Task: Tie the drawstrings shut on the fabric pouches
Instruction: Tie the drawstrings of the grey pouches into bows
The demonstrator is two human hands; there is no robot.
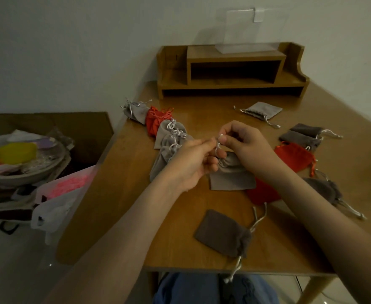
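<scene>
Fingertips (224, 140) of both hands are pinched on the pale drawstring (218, 144), which is held taut above the gathered neck of a light grey pouch (231, 177) — probably so that a knot can be drawn down. The left hand (189, 165) and right hand (249, 145) are curled round the cord, and the pouch is rested on the wooden table (202, 106) just beneath them. Soft, velvety, rectangular pouches are spread outward — a heap of knotted pouches (169, 137) is gathered at the left, while loose-corded pouches (298, 137) in grey and red are set apart at the right, seemingly untied.
</scene>
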